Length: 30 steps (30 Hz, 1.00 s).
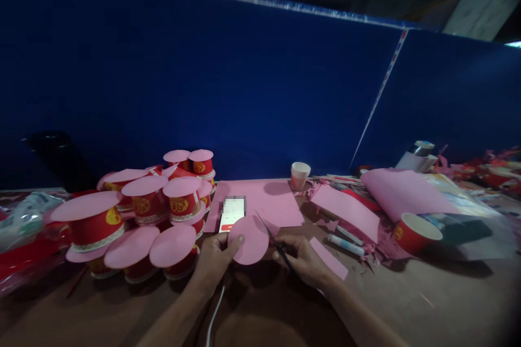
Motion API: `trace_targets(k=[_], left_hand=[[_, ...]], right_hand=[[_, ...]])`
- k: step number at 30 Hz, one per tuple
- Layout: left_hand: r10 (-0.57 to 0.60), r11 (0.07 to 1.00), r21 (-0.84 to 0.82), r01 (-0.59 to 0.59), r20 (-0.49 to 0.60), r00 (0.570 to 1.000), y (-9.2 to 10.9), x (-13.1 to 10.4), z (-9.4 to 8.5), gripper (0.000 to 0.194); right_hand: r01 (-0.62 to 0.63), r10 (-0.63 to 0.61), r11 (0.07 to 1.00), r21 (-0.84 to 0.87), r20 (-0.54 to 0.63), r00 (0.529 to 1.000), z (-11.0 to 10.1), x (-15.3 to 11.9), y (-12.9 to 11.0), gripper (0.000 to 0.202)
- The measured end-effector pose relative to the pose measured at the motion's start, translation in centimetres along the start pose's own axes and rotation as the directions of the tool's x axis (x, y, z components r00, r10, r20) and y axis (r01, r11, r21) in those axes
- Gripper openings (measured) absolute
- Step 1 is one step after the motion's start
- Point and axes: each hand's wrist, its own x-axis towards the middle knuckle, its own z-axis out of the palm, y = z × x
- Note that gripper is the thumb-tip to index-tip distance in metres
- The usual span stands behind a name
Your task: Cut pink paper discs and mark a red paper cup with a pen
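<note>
My left hand pinches the left edge of a round pink paper disc, its thumb on top. To the right of the disc, my right hand is closed on dark scissors. Their thin blades point up and to the left, along the disc's right edge. Part of the handles is hidden by my fingers. Behind the disc lies a phone with a lit screen, partly covered by it. A large pink paper sheet lies flat beyond the phone.
Stacked red paper cups topped with pink discs stand at the left. A white cup is at the back. To the right are pink scraps, a glue tube and a tilted red cup. A white cable runs toward me.
</note>
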Motion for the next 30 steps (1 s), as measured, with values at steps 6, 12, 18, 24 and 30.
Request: trace_targets(k=[6,12,18,24,30], left_hand=[[-0.014,1.000,-0.027,0.014,0.000,1.000,0.0,0.0,-0.1,0.036],[-0.014,0.999,-0.048,0.015,0.032,0.999,-0.9,0.4,-0.3,0.031],[0.011,1.000,-0.015,-0.010,0.022,1.000,-1.1,0.5,-0.4,0.028],[0.014,1.000,-0.017,-0.014,0.017,1.000,-1.5,0.7,-0.5,0.026],[0.004,1.000,0.003,-0.004,0.023,1.000,-1.8,0.8,-0.5,0.024]], right_hand=[[-0.005,0.005,1.000,-0.010,-0.004,1.000,0.0,0.0,0.4,0.032],[-0.029,0.029,0.999,-0.040,-0.017,0.999,0.0,0.0,0.4,0.033],[-0.046,0.046,0.998,-0.033,-0.016,0.999,0.0,0.0,0.4,0.034],[-0.047,0.047,0.999,0.000,0.001,0.999,0.0,0.0,0.8,0.033],[-0.040,0.040,0.999,0.012,0.001,0.999,0.0,0.1,1.4,0.032]])
